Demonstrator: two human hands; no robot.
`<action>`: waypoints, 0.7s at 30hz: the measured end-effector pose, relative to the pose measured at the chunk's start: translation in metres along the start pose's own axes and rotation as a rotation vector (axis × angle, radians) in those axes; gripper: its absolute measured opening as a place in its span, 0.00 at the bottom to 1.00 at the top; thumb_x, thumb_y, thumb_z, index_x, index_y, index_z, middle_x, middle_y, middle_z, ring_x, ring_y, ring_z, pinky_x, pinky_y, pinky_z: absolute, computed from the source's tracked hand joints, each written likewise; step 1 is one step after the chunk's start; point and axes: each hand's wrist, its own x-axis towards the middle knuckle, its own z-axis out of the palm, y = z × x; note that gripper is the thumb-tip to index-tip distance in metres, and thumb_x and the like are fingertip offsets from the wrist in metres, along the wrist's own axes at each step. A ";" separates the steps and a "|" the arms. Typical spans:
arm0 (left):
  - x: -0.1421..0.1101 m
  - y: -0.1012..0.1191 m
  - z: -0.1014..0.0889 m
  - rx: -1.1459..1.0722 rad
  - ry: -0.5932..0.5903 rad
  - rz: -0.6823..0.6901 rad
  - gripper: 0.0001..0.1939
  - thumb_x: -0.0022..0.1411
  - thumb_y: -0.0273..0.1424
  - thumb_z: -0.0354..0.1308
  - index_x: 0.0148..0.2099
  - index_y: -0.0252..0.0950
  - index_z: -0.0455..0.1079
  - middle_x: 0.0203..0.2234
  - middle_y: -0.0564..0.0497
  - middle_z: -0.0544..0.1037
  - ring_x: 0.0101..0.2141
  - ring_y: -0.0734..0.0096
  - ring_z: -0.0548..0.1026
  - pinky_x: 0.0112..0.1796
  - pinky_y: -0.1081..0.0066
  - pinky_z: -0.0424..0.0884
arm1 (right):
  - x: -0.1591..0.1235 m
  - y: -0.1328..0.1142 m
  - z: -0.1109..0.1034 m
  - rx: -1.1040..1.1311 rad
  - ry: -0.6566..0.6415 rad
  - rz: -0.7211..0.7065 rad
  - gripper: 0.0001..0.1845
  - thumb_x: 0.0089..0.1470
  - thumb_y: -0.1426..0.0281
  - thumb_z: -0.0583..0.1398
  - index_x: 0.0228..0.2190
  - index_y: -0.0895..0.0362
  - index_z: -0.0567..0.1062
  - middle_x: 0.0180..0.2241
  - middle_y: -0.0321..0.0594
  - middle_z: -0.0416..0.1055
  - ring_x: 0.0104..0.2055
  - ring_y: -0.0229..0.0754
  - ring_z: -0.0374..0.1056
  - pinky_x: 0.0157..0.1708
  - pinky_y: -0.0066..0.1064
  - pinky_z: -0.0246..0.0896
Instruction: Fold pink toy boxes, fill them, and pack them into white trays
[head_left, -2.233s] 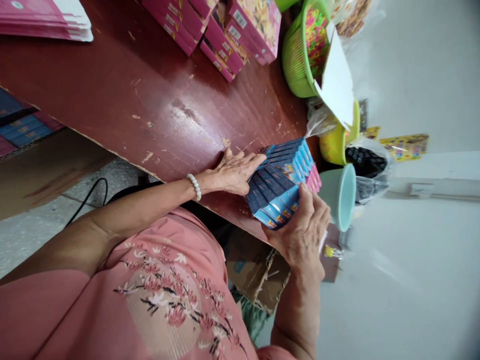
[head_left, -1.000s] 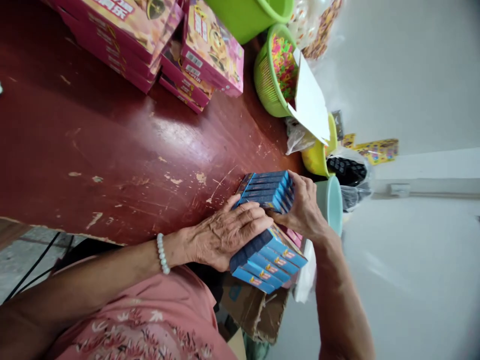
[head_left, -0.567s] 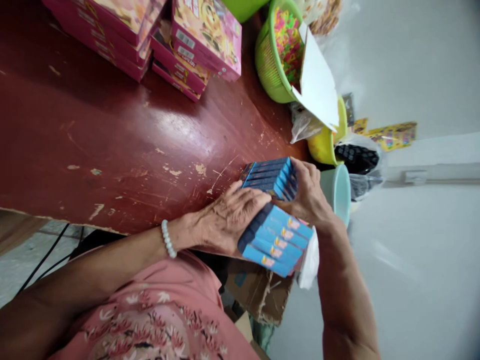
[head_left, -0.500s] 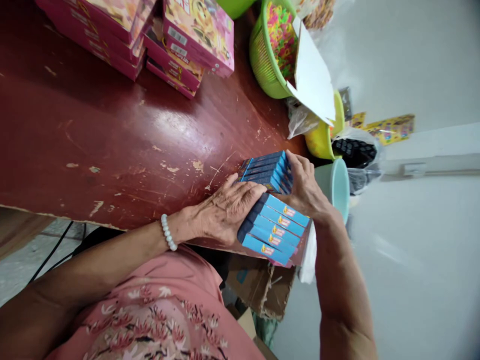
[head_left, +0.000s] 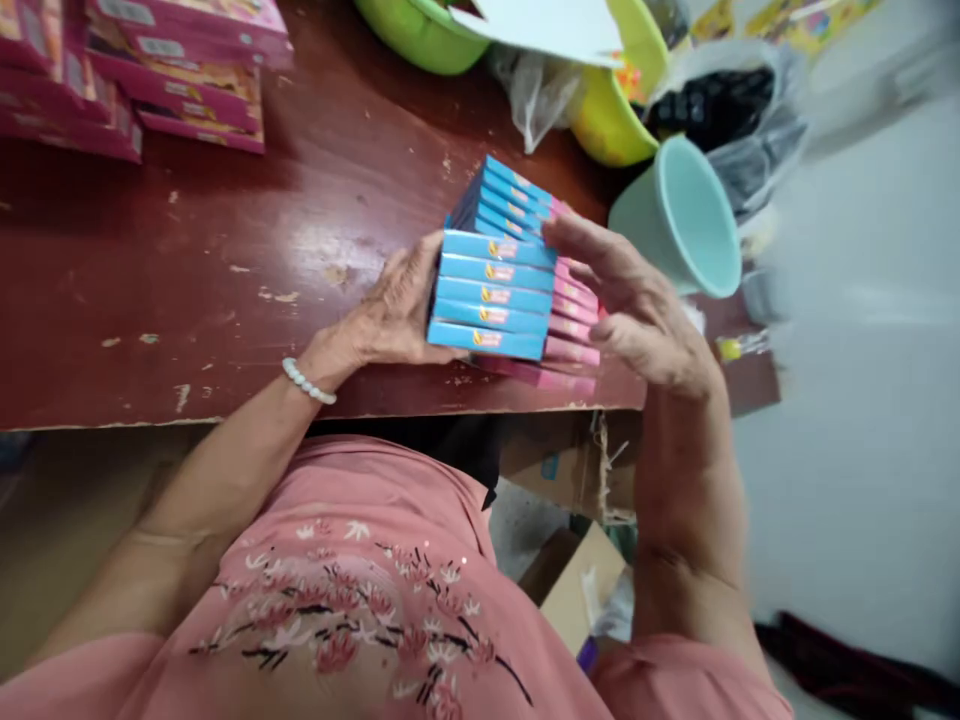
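A stack of small blue boxes stands on edge near the front of the red-brown table, with pink boxes pressed against its right side. More blue boxes lean just behind it. My left hand, with a bead bracelet at the wrist, grips the left side of the stack. My right hand presses on the right side, fingers curved over the pink boxes. The stack is squeezed between both hands.
Flat pink cartons lie at the table's back left. A green basket, a white card, a yellow bowl, a teal cup and a dark plastic bag crowd the back right. Cardboard boxes sit below the table edge.
The two groups of blue boxes were brought together into one stack. My right hand shifted from the rear group to the right side. The view swung downward.
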 end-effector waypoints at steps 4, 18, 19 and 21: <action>0.006 0.001 -0.011 0.014 -0.044 0.054 0.63 0.45 0.69 0.65 0.68 0.37 0.42 0.60 0.38 0.71 0.58 0.47 0.74 0.60 0.43 0.69 | -0.012 -0.007 0.011 -0.128 -0.032 -0.098 0.70 0.46 0.32 0.65 0.73 0.61 0.48 0.75 0.58 0.44 0.77 0.58 0.43 0.76 0.52 0.39; 0.006 -0.032 -0.012 -0.077 -0.107 0.024 0.71 0.36 0.67 0.72 0.71 0.44 0.39 0.63 0.45 0.70 0.57 0.50 0.72 0.58 0.36 0.72 | -0.082 0.018 0.063 -0.235 0.353 0.045 0.08 0.60 0.65 0.65 0.42 0.52 0.77 0.66 0.49 0.64 0.67 0.59 0.62 0.62 0.61 0.64; 0.005 -0.033 -0.013 -0.069 -0.108 0.019 0.72 0.34 0.67 0.72 0.71 0.44 0.38 0.63 0.46 0.70 0.57 0.49 0.72 0.58 0.35 0.71 | -0.080 0.017 0.064 -0.225 0.363 0.022 0.07 0.60 0.67 0.64 0.41 0.53 0.77 0.65 0.50 0.65 0.66 0.57 0.64 0.62 0.59 0.65; 0.002 -0.036 -0.016 -0.052 -0.095 0.006 0.73 0.32 0.67 0.73 0.71 0.45 0.39 0.62 0.47 0.71 0.58 0.48 0.72 0.59 0.35 0.70 | -0.077 0.011 0.062 -0.229 0.346 0.039 0.06 0.59 0.70 0.62 0.40 0.52 0.77 0.63 0.48 0.68 0.65 0.56 0.65 0.61 0.57 0.66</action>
